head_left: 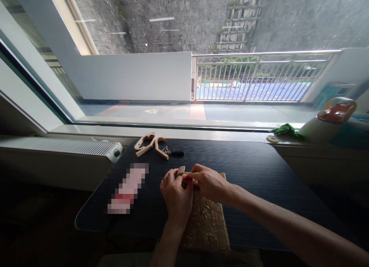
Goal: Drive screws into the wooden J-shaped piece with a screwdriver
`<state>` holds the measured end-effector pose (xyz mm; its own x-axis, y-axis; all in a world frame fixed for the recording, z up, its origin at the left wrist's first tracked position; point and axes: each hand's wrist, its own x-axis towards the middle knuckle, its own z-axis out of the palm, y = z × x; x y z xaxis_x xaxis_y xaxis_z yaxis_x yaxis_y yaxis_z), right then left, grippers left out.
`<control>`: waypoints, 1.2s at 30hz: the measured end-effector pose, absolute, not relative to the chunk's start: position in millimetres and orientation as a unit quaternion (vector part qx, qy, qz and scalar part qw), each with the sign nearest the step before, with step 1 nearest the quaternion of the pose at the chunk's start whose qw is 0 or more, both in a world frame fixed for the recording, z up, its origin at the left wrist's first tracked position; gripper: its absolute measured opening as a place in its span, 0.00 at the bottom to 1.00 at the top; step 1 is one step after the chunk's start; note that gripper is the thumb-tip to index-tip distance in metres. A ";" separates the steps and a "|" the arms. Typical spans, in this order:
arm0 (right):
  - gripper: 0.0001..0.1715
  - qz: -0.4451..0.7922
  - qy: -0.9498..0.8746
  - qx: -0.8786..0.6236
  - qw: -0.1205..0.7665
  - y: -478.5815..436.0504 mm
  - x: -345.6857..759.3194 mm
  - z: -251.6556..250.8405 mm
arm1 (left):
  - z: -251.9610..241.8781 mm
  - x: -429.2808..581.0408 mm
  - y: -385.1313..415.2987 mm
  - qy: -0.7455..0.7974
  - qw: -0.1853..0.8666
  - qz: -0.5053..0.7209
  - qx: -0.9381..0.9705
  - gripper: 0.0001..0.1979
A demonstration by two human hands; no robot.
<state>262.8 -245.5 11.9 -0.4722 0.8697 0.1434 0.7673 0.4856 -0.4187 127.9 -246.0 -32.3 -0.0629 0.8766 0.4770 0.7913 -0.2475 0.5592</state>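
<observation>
My left hand [176, 194] and my right hand [210, 182] meet at the far end of a pale wooden sheet [206, 224] that lies on a black table [259, 171]. Both hands have their fingers curled and pinched on a small wooden piece [181, 171] held between them above the sheet's far edge. The sheet shows cut lines and loose chips on its surface. My right forearm reaches in from the lower right.
Cut-out wooden parts [150, 143] lie at the table's far edge, with a small black tool and metal bits [173, 152] beside them. A pixelated pink object [128, 188] lies to the left. Beyond are a window sill, a radiator [63, 147], a green cloth [286, 130].
</observation>
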 end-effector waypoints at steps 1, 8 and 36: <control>0.15 0.157 -0.843 -0.487 0.165 -244.5 263.7 13.6 | -32.3 127.7 -245.8 0.610 0.053 0.399 0.683 0.06; 0.20 0.128 -0.830 -0.529 0.123 -184.6 269.6 29.4 | -34.1 128.4 -242.9 0.610 0.045 0.405 0.680 0.01; 0.20 0.215 -0.621 -0.679 0.328 -293.5 329.4 -5.6 | -32.4 130.7 -244.9 0.600 0.019 0.400 0.693 0.03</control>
